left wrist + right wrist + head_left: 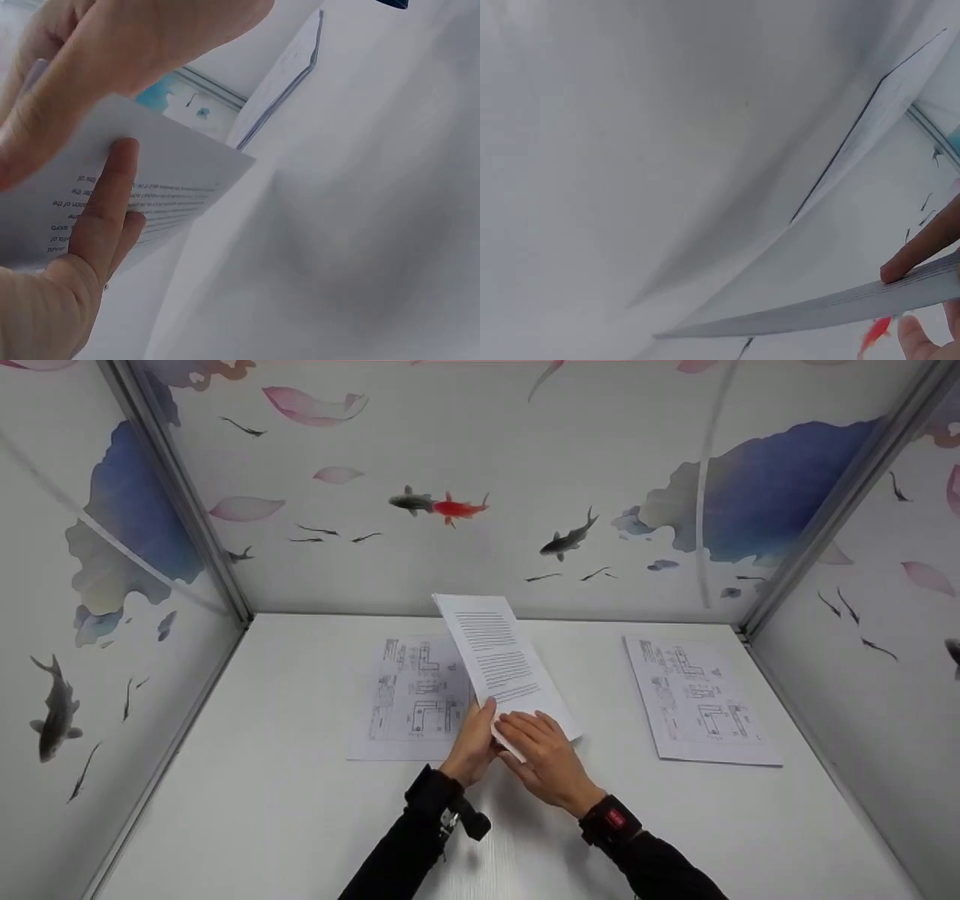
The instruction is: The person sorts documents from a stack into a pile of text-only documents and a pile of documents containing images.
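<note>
We've got the paper stack (pixel 517 649) up over the table (pixel 277 735), toward its far edge; left hand (pixel 472 744) grips it, right hand (pixel 547 757) lies straight-fingered on it. We read "of the", upside down.

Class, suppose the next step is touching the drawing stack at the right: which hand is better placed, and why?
Probably the right hand: it is nearer the drawing stack, its fingers lying fairly straight on the printed pages, whose edge the left hand grips.
</note>
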Demonstrator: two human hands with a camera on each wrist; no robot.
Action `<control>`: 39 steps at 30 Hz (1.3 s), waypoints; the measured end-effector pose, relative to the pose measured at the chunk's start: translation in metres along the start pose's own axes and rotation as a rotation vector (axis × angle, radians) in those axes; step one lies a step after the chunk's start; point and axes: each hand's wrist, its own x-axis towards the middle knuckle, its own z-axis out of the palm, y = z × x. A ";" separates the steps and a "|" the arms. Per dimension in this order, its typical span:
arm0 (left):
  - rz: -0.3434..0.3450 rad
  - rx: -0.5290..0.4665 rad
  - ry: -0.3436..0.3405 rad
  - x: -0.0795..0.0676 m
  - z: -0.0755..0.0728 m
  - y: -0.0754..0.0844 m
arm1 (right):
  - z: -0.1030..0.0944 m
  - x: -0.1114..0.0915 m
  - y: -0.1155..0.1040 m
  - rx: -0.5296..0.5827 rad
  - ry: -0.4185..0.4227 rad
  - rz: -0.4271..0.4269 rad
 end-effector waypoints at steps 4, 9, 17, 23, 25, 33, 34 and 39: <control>0.014 0.016 0.013 0.000 -0.005 0.004 | -0.004 -0.002 0.005 0.202 -0.027 0.113; 0.023 0.031 0.035 -0.001 -0.011 0.010 | -0.008 -0.001 0.019 0.372 0.030 0.423; -0.054 0.049 0.009 -0.004 -0.027 0.011 | -0.029 0.000 0.062 0.530 -0.106 1.060; -0.052 0.104 0.029 -0.004 -0.033 0.011 | -0.038 -0.004 0.073 0.815 -0.077 1.112; -0.035 0.133 0.045 -0.004 -0.033 0.010 | -0.039 -0.004 0.072 0.844 -0.058 1.082; 0.010 0.257 0.058 -0.003 -0.028 0.006 | -0.042 -0.001 0.073 0.774 0.083 1.076; -0.002 0.270 0.050 -0.004 -0.028 0.005 | -0.042 -0.001 0.073 0.769 0.100 1.095; -0.116 0.343 -0.002 -0.010 -0.028 -0.003 | -0.040 -0.002 0.081 0.702 0.119 1.191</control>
